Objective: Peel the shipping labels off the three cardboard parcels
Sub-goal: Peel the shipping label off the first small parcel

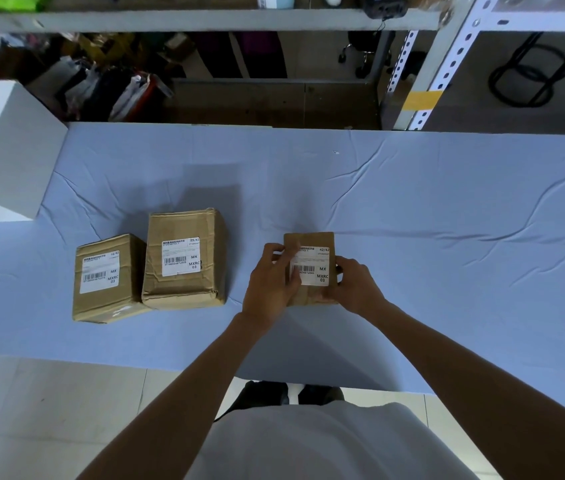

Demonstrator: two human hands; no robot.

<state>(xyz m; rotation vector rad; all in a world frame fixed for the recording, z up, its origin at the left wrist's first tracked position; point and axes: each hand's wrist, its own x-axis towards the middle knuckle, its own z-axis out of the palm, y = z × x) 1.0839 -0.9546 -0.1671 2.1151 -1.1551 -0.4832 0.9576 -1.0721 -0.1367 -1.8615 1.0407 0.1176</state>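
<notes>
Item 1. Right parcel [310, 239]: small brown cardboard box, held in both hands over the near middle of the worktop [430, 216]. Whether its base rests on the cloth cannot be told.

Item 2. Right label [313, 268]: white, with a barcode and the print "42/42", "MX", "MXRC 03". It lies flat on the parcel's upward face. Its left edge is hidden behind the thumb.

Item 3. Left hand [272, 282]: grip clamped on the parcel's left side, fingers curled round the far left corner, thumb laid across the label's left edge.

Item 4. Right hand [355, 284]: grip clamped on the parcel's right side, thumb at the right edge just beside the label, fingers wrapped beneath.

Item 5. Middle parcel [184, 289]: larger creased brown box, standing on the worktop to the left of the hands and apart from them. Middle label [180, 256] is stuck flat on top and marked "29/42".

Item 6. Left parcel [131, 276]: brown box touching the middle parcel's near left corner. Left label [100, 271] is stuck flat on top.

Item 7. Worktop: covered with a wrinkled pale blue cloth.

Item 8. White box [10, 143]: at the worktop's far left corner.

Item 9. Metal shelving [447, 64]: behind the worktop, with clutter underneath.

Item 10. Person: white shirt [309, 445], dark shoes [267, 393] on a tiled floor.
</notes>
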